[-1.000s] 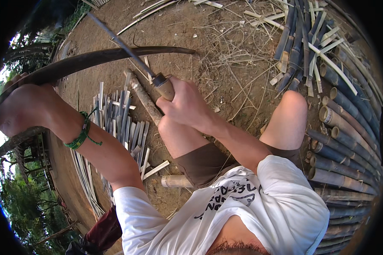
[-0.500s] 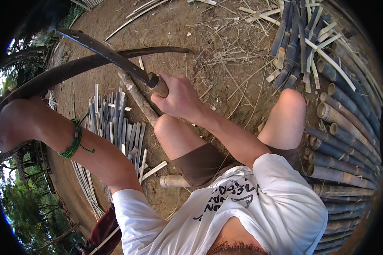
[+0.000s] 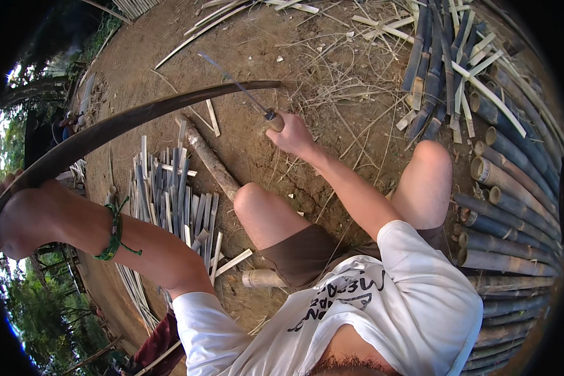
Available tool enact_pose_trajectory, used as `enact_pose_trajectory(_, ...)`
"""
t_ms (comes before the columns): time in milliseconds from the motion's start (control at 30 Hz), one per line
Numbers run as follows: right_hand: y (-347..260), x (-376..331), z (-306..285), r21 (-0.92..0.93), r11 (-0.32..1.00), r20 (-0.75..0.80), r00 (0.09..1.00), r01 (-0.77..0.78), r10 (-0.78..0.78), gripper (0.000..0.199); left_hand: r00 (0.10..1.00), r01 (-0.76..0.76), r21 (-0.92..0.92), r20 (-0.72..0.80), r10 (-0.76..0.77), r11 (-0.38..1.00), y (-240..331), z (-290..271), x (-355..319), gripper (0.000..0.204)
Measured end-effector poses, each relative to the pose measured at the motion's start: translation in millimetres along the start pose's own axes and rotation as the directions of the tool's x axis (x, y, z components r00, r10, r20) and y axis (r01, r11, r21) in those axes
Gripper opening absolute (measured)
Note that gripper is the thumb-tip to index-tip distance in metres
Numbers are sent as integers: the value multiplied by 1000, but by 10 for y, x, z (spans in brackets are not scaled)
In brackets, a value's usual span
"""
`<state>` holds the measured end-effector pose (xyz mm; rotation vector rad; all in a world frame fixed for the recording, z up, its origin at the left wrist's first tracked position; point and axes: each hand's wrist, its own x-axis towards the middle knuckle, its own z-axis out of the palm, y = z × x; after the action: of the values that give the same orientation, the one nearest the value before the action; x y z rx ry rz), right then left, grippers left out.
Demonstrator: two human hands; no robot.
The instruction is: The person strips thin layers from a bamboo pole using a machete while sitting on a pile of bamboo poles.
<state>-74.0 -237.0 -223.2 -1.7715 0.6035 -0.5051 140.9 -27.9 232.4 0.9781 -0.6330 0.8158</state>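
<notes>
My left hand (image 3: 19,216), at the far left, is closed around one end of a long dark bamboo piece (image 3: 138,114). The piece stretches up and rightward over the ground, its curve at least partly lens bend. A machete (image 3: 239,86) with a pale wooden handle is gripped in my right hand (image 3: 294,134), ahead of my left knee. Its thin blade points up and left, seen nearly edge-on, and crosses in front of the bamboo near the far end. Whether the two touch I cannot tell.
Below the bamboo piece lies a pile of split bamboo strips (image 3: 169,188) beside a pale log (image 3: 207,153). Whole bamboo poles (image 3: 514,210) are stacked along the right. More split bamboo (image 3: 429,69) and dry shavings (image 3: 344,75) cover the ground at upper right.
My right hand has moved right and away from me with the machete, whose blade has turned from broadside to nearly edge-on. The bamboo's held end has shifted slightly in my left hand.
</notes>
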Motion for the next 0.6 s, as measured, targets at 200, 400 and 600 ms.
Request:
enact_pose_trajectory(200, 676, 252, -344, -143, 949, -6, 959, -281, 283, 20, 978, -121, 198, -144, 151, 973, 294, 545, -1005, 68)
enact_pose_trajectory(400, 260, 133, 111, -9, 996, 6, 996, 88, -88, 20, 976, -147, 253, -123, 182, 956, 346, 288, -691, 67)
enact_pose_trajectory(600, 1781, 679, -694, -335, 733, 53, 765, -592, 642, 42, 981, -91, 221, -149, 126, 971, 124, 492, -868, 64)
